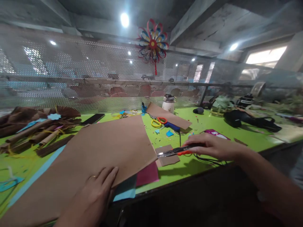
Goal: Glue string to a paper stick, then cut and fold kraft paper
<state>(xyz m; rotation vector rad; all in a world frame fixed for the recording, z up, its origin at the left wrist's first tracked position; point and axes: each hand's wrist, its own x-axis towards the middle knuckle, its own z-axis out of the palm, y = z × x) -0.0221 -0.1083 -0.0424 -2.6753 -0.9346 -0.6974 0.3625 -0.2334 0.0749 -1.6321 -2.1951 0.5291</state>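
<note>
A large sheet of brown paper [104, 142] covers the left and middle of the green table. My left hand [94, 192], a ring on one finger, lies flat on its near edge with nothing in its grasp. At the sheet's right corner my right hand [210, 146] is closed around a red and black utility knife [176, 151]. The metal tip points left and reaches the corner; I cannot tell if it touches. Below the knife lies a small brown paper piece [172, 161]. Pink paper [148, 174] and light blue paper [125, 193] stick out from under the sheet.
Beyond the knife lie scissors [159, 121], a blue glue gun [172, 126] with a cord, and blue scraps. A bottle [169, 104] stands behind them. At left are a phone [93, 119] and rolled brown paper pieces [47, 138]. The table's front edge [165, 186] runs close by.
</note>
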